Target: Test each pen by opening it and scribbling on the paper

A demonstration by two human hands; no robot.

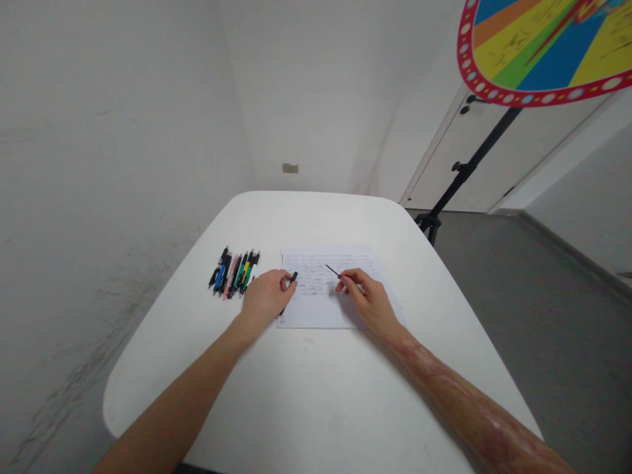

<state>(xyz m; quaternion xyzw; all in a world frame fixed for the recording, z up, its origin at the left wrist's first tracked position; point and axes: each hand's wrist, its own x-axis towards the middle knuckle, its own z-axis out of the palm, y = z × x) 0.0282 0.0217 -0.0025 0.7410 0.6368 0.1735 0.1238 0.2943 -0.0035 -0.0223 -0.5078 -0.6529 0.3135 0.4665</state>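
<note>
My left hand [269,294] is closed around a black pen barrel [294,277]. One end stands out above the thumb and a dark lower end shows below the fingers; the middle is hidden. It is over the left edge of a sheet of paper [316,313] with lines of writing on its upper part. My right hand [364,294] pinches a thin dark stick that looks like a pen refill [332,270], its free end pointing up and left above the paper. Left of my left hand lies a group of several pens [234,273], in black, blue, pink, green and yellow.
The white table [306,395] has rounded corners and stands close to the walls on the left and behind. Past its right side, a black stand [464,174] carries a colourful wheel [538,52] in front of a door.
</note>
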